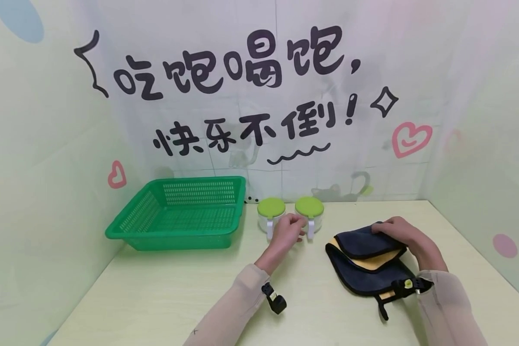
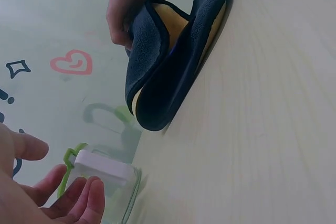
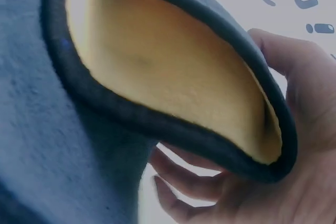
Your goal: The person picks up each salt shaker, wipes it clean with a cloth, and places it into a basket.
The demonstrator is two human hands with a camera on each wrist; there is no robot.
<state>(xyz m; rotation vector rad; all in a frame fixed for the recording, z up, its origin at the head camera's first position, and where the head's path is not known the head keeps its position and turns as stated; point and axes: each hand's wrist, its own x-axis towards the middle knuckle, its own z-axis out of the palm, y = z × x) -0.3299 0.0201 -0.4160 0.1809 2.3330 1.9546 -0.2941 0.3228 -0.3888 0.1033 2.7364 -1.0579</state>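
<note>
A folded cloth [image 1: 365, 278], dark blue-grey outside and yellow inside with black edging, lies on the right of the table. My right hand [image 1: 400, 231] grips its upper fold, thumb on one side and fingers curled beneath, as the right wrist view shows. Two clear jars with green lids stand side by side at the back: a left jar [image 1: 271, 207] and a right jar [image 1: 309, 206], each with a white handle in front. Before them hovers my left hand [image 1: 289, 229], its fingers loosely bent, holding nothing. In the left wrist view its fingertips overlap the jar's white handle [image 2: 105, 167].
A green plastic basket [image 1: 177, 240] with slotted sides stands at the back left of the pale wooden table [image 1: 164, 298]. A printed cloth backdrop [image 1: 251, 110] rises behind the table and along both sides.
</note>
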